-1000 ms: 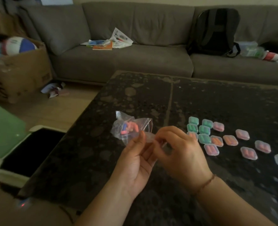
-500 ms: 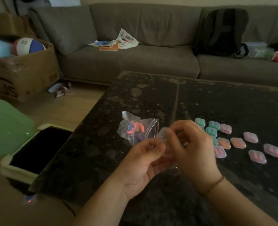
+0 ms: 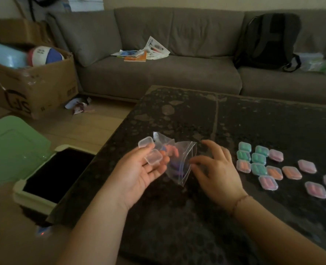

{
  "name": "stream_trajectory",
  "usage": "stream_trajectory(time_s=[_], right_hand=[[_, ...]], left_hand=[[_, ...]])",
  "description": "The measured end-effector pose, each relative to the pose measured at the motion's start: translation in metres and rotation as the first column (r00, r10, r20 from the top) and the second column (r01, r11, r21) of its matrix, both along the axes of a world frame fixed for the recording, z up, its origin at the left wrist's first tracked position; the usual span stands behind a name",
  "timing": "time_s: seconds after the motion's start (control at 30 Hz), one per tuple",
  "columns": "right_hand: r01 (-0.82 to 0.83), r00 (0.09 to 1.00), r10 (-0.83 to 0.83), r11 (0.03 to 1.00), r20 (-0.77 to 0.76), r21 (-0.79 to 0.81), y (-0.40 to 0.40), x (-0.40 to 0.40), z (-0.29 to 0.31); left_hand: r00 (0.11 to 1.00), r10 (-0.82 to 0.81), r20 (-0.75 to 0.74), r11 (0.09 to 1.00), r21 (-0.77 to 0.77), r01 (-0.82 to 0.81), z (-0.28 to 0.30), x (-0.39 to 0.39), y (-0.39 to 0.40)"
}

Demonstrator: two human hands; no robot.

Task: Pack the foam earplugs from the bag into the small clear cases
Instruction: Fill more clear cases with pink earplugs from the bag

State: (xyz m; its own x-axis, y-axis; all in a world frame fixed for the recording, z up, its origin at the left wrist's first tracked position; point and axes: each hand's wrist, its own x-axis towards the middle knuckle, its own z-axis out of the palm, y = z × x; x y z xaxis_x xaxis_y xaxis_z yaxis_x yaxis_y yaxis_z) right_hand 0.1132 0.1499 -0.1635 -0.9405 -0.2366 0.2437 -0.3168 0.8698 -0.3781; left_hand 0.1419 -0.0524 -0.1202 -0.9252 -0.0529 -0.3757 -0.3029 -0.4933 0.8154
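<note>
An open clear case (image 3: 150, 153) is cradled on the relaxed, upturned fingers of the left hand (image 3: 139, 173). The bag (image 3: 177, 161) of earplugs (image 3: 172, 151) lies between both hands' fingertips, the right hand (image 3: 215, 169) being spread, loosely curled, at its edge. Filled cases (image 3: 273, 167) are ranged on the table (image 3: 177, 115) just beyond the right fingers.

cardboard box (image 3: 32, 88) | black printed mark, reads roughly "JS" | other print unreadable
</note>
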Motion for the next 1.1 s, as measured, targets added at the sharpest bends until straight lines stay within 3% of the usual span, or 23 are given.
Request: stream_trajectory(time_s=[0.13,0.3,0.63,0.77,0.9,1.1], right_hand=[[0.033,0.999,-0.032,0.999,-0.038,0.031,-0.022,-0.022,-0.004],[0.17,0.983,-0.173,0.984,0.056,0.052,-0.039,-0.047,-0.011],[0.294,0.95,-0.301,0.952,0.08,0.088,-0.05,-0.063,-0.015],[0.264,0.959,-0.27,0.961,0.084,0.078,-0.046,-0.062,-0.016],[0.146,0.989,-0.145,0.982,-0.014,0.117,-0.021,-0.043,-0.007],[0.024,0.973,0.044,0.956,-0.225,0.291,0.033,0.005,0.027]], left_hand=[[0.995,0.07,0.063,0.997,0.035,-0.073,0.001,-0.001,-0.008],[0.991,0.103,0.09,0.993,0.054,-0.109,0.001,-0.003,-0.012],[0.991,0.073,0.116,0.995,0.058,-0.08,0.0,-0.005,-0.007],[0.991,0.063,0.117,0.997,0.046,-0.069,0.001,-0.006,-0.002],[0.993,0.005,0.115,1.0,0.026,-0.008,0.001,-0.005,0.001],[0.974,-0.2,0.106,0.96,-0.177,0.217,-0.002,0.001,0.009]])
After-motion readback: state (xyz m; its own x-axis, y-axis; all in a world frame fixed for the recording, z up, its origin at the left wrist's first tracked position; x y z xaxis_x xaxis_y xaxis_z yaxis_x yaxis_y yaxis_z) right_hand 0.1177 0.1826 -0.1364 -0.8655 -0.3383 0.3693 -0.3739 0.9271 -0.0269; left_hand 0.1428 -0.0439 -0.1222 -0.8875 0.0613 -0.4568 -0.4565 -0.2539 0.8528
